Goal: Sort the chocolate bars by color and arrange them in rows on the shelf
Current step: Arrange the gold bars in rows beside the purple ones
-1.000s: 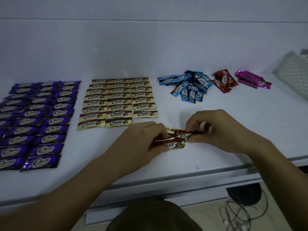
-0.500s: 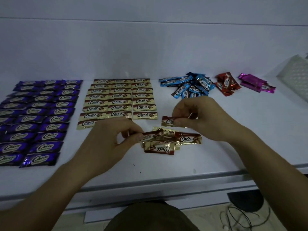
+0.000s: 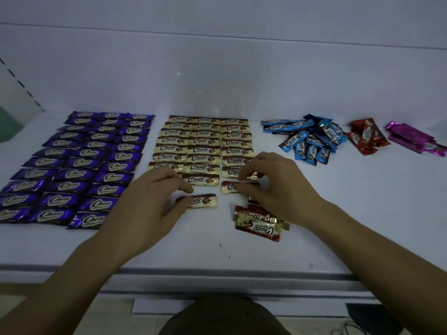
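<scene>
flat white shelf [image 3: 362, 213] seen from above, wrappers spread across it. block of gold foil chocolate bars [image 3: 203, 146] at centre, three neat columns, labels up. left hand [image 3: 154, 197] low over the shelf in front of that block, thumb and forefinger pinching the left end of a gold-and-brown foil chocolate bar [image 3: 202, 201]; bar lying flat on the shelf just in front of the middle column, a little tilted. right hand [image 3: 275, 187] beside it, fingers curled, thumb and fingertips gripping a second gold-and-brown bar [image 3: 228, 187] at the front end of the right column, down on the shelf; right half of that bar hidden under the fingers. small loose pile of gold-and-brown bars [image 3: 256, 223] just under the right hand toward the front edge, overlapping, top one with its label upside down. block of purple foil bars [image 3: 77, 165] at left, three columns, apart from the gold block, front corner near the left forearm. messy heap of blue foil bars [image 3: 307, 141] right of the gold block, criss-crossed. small heap of red foil bars [image 3: 367, 139] just beside the blue, then a few magenta foil bars [image 3: 413, 140] at far right. grey front rail [image 3: 217, 272] of the shelf running across under both forearms. dark garment [image 3: 222, 317] at bottom centre. green shape [image 3: 7, 124] at far left edge, cut off, cannot tell what.
</scene>
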Available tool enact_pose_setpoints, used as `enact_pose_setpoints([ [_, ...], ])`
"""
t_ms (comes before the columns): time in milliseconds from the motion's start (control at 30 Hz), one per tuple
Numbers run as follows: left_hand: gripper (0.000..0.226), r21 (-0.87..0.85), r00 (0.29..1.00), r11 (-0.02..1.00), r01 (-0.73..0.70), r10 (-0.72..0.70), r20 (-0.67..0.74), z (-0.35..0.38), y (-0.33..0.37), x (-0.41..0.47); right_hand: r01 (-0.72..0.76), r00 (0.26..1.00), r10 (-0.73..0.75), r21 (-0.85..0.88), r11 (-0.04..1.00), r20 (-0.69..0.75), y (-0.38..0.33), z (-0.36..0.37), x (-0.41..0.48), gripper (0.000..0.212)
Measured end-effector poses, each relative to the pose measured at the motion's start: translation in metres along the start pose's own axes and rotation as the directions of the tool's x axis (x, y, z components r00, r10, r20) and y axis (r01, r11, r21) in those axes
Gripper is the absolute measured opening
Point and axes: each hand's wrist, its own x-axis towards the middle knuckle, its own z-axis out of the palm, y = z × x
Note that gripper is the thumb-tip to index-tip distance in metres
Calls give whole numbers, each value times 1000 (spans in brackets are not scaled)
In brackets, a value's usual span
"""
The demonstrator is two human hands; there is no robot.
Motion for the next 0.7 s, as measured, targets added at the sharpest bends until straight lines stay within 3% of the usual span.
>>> enact_pose_setpoints([
  [100, 31, -13, 1000, 1000, -19, 19, -7, 4, 4, -1, -6, 999, 6, 5, 1000, 36, 3, -1, -3, 8],
  [333, 31, 149, 997, 986, -77, 76, 13, 7, 1, -2, -6, 1000, 5, -23, 1000, -23, 2, 5, -1, 12],
  [700, 32, 155, 993, 981, -120, 119, 15, 6, -7, 3, 7, 999, -10, -63, 998, -46, 0, 6, 0, 13],
])
